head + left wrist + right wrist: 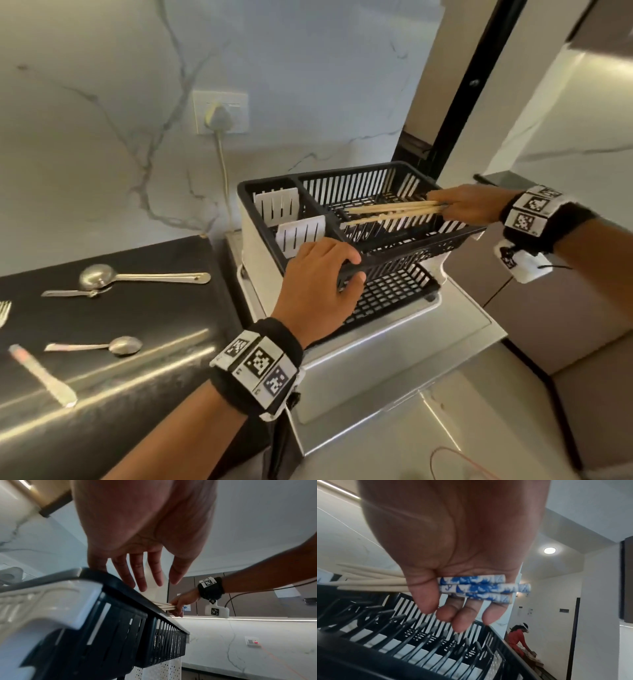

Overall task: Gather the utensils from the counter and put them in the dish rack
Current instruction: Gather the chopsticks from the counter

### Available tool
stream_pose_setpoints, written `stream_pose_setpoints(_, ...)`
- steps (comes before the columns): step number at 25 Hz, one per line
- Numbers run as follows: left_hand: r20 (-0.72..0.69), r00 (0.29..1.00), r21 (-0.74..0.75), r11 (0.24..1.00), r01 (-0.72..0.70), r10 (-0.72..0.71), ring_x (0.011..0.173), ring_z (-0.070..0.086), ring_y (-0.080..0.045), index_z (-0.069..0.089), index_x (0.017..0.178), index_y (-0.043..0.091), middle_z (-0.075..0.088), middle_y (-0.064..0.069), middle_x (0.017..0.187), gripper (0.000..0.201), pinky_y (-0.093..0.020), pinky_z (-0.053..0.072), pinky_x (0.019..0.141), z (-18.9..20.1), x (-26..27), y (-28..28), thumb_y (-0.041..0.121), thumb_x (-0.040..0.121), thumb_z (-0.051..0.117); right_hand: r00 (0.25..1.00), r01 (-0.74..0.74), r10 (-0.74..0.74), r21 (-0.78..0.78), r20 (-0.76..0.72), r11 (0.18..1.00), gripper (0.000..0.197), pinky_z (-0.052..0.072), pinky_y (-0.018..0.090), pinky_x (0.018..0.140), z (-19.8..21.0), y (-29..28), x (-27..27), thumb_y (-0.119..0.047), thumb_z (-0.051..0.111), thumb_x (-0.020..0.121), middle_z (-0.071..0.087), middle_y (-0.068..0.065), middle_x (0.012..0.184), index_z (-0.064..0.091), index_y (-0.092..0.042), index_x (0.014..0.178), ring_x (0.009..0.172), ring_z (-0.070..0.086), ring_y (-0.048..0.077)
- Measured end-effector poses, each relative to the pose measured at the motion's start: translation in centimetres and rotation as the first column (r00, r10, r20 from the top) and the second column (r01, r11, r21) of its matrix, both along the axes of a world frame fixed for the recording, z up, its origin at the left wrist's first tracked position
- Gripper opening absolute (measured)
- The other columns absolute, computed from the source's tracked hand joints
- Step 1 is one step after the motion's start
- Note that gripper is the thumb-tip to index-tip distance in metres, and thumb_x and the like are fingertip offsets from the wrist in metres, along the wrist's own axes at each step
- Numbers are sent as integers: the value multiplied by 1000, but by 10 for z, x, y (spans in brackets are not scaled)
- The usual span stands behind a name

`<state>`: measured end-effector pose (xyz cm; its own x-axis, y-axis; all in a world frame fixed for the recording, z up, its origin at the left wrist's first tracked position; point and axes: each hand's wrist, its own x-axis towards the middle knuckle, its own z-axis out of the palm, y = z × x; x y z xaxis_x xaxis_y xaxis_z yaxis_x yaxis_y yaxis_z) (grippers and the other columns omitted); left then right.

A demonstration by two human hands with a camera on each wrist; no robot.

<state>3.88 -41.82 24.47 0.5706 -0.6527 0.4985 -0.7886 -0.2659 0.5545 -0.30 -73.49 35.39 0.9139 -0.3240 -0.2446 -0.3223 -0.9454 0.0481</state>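
On the dark counter (144, 318) nearest the camera there's a knife (42, 375), then a small spoon (113, 345), a fork (4, 311) at the edge and a ladle (113, 277); left hand (318, 277) rests on the black dish rack (404, 250) front rim, fingers relaxed, thumb under the rim; further back, right hand (453, 545) pinches a bundle of chopsticks (394, 209) by their blue-patterned ends, held level over the rack's big compartment.

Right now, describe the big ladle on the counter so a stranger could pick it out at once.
Start at the black dish rack and look left along the dark counter. The ladle lies nearest the wall, its handle pointing toward the rack. It has the largest round bowl of the steel pieces there, much bigger than the spoon lying nearer the counter's front edge.
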Motion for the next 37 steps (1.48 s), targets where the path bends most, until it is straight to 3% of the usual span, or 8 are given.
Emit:
stream_pose_setpoints(4, 56, 989, 151, 978, -145, 138, 85, 46, -8, 56, 110, 30, 52, 16, 94, 25, -30, 43, 78, -9, 1, -23, 46, 91, 51, 983, -22, 30, 42, -182, 999, 23, 49, 44, 80, -6, -33, 20, 1, 45, 94, 57, 17, 91, 60, -13, 105, 80, 52, 29)
stream_pose_setpoints(8, 187, 940, 208, 923, -323, 287, 71, 52, -7, 53, 109, 31, 62, 16, 85, 29, -26, 37, 67, -17, -6, -34, 54, 92, 50, 937, -105, 117, 53, -330, 993, 25, 42, 31, 74, -23, -38, 49, 5, 48, 92, 55, 10, 89, 60, -4, 111, 80, 49, 20)
stream_pose_setpoints(14, 239, 894, 244, 868, -432, 379, 70, 61, -10, 59, 106, 30, 68, 12, 84, 28, -29, 49, 65, -24, -7, -40, 49, 87, 64, 824, -245, 221, 24, -522, 969, 33, 44, 35, 95, -47, -26, 71, -8, 48, 98, 63, 5, 114, 61, -23, 125, 109, 58, 23)
stream_pose_setpoints(18, 239, 882, 238, 856, -459, 407, 67, 60, -9, 63, 103, 28, 69, 12, 79, 36, -27, 45, 64, -22, -7, -44, 60, 86, 59, 806, -284, 227, -20, -546, 959, 51, 39, 37, 103, -47, -29, 77, -8, 56, 95, 64, -1, 126, 52, -31, 140, 118, 56, 19)
stream_pose_setpoints(22, 271, 876, 254, 849, -464, 399, 61, 55, -7, 63, 101, 28, 65, 14, 71, 53, -26, 35, 65, -20, -7, -46, 74, 86, 42, 828, -301, 295, 66, -477, 951, 45, 33, 40, 111, -47, -24, 82, -22, 57, 98, 64, -4, 129, 50, -33, 141, 119, 54, 16)
stream_pose_setpoints(28, 270, 866, 216, 850, -481, 422, 58, 55, -9, 66, 96, 27, 62, 13, 66, 42, -28, 43, 64, -24, -10, -47, 61, 94, 43, 775, -364, 364, 106, -516, 925, 45, 35, 41, 111, -53, -13, 85, -23, 54, 100, 63, -9, 117, 47, -35, 143, 112, 53, 13)
stream_pose_setpoints(31, 283, 858, 216, 843, -492, 428, 59, 56, -10, 66, 96, 27, 63, 12, 66, 41, -28, 42, 65, -26, -11, -46, 61, 94, 42, 743, -359, 315, 45, -590, 932, 44, 30, 46, 118, -52, -16, 79, -13, 47, 101, 54, -3, 139, 51, -31, 141, 133, 46, 21)
stream_pose_setpoints(37, 291, 852, 208, 840, -501, 436, 61, 57, -11, 66, 97, 27, 64, 11, 67, 41, -30, 42, 68, -28, -12, -47, 60, 95, 42, 785, -364, 385, 143, -485, 920, 41, 25, 44, 118, -44, -6, 79, -24, 50, 102, 60, -4, 134, 49, -32, 142, 123, 50, 12)
